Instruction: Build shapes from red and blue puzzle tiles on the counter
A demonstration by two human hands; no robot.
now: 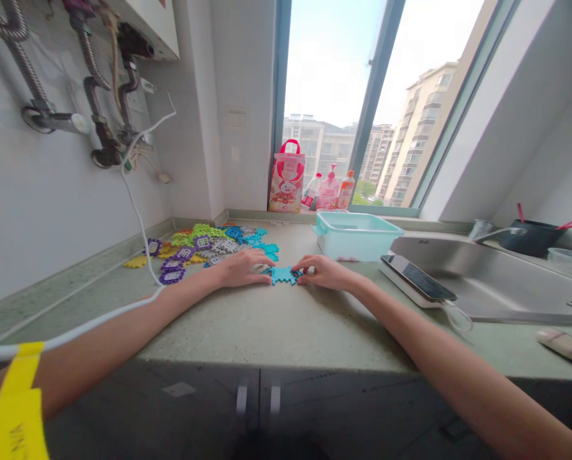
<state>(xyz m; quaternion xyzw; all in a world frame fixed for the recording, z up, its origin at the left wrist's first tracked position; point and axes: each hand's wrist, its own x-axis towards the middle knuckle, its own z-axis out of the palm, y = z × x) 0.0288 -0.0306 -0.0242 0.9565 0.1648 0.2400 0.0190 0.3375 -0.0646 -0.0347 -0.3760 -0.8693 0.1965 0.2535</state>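
Note:
Both my hands rest on a green speckled countertop. My left hand lies with its fingers pressed on the left end of a small teal jagged-edged foam puzzle piece. My right hand pinches the right end of the same piece with curled fingers. Behind my left hand lies a pile of coloured foam puzzle pieces in purple, yellow, green, white and teal.
A teal plastic tub stands behind my right hand. A phone on a white block lies beside the steel sink. A white cable runs along the counter. A red bag and bottles stand on the windowsill.

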